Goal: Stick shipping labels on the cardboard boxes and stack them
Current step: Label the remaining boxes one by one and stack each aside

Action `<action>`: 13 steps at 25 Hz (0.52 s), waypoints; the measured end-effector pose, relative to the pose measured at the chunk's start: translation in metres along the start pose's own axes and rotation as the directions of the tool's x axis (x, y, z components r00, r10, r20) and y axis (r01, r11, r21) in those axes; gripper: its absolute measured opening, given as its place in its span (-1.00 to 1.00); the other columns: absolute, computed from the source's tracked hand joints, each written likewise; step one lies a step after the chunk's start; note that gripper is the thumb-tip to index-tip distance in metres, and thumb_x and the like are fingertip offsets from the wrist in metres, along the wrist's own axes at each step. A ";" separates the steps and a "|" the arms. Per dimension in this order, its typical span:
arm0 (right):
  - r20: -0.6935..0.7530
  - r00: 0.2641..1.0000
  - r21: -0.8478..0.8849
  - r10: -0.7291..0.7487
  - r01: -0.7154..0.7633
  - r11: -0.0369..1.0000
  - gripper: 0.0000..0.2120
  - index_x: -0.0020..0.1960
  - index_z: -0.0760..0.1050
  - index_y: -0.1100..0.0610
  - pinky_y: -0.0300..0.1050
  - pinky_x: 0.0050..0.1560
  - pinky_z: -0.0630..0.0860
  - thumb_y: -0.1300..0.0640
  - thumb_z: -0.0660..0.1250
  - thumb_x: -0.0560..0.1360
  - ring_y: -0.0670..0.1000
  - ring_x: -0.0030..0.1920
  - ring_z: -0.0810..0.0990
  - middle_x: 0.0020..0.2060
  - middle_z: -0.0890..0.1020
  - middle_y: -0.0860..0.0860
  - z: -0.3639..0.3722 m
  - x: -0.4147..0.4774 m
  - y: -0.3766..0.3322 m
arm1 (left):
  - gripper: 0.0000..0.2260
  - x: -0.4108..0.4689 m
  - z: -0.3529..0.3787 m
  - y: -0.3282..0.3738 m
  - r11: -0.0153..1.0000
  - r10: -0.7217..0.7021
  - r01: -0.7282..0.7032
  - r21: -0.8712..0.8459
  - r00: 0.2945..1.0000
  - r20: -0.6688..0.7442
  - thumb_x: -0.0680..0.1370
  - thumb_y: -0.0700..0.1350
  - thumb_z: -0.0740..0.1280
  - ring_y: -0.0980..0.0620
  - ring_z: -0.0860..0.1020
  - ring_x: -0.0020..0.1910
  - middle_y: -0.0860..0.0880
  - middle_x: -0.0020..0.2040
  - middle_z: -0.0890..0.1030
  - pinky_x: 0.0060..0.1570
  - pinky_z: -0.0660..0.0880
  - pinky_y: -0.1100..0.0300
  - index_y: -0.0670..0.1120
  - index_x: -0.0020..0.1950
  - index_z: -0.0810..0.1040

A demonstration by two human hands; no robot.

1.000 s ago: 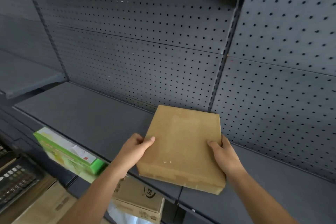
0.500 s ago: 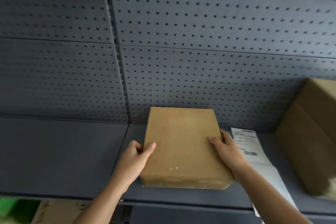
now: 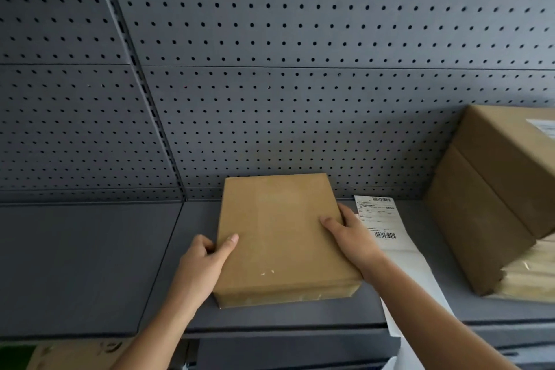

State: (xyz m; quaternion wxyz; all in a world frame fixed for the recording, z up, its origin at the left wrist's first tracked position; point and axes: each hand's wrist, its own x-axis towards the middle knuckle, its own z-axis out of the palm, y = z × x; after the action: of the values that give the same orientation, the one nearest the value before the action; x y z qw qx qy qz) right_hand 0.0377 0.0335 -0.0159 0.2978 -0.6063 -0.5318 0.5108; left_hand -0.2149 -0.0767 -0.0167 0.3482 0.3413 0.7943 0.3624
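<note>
The flat cardboard box [image 3: 282, 237] lies on the grey shelf [image 3: 90, 264], its far edge close to the pegboard back wall [image 3: 300, 99], and no label shows on its bare top. The left hand [image 3: 204, 261] clasps its left edge, thumb over the top and fingers curled around the side; the right hand [image 3: 351, 234] grips the right edge likewise — both closed on the box. Half a second ago the box sat in much the same spot under the same grip, while a second ago it was held over another stretch of shelf, so it has probably just been set down. Just right of the box, partly under the right wrist, lies a strip of shipping labels [image 3: 381, 219] with barcodes. Farther right stands a stack of larger boxes [image 3: 486, 195] — the top one seems already labelled. Labelling this box looks like the next step.
</note>
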 end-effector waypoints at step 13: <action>-0.159 0.964 -0.403 -0.214 0.135 0.905 -0.60 0.47 0.38 0.01 -0.18 0.30 0.34 0.07 0.25 0.63 0.03 0.39 0.44 0.44 0.40 0.01 -0.101 -0.016 0.047 | -0.61 -0.017 0.036 0.056 0.836 0.504 -0.476 0.273 0.863 -0.038 0.60 0.13 0.34 0.01 0.59 0.09 0.12 0.42 0.48 0.05 0.55 0.01 0.07 0.38 0.38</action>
State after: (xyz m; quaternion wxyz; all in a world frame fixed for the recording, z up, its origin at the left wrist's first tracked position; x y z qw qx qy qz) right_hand 0.1494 0.0247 -0.0229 0.2682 -0.6511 -0.6422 0.3029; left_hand -0.1610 -0.0496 0.0156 0.1534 0.5550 0.7376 0.3527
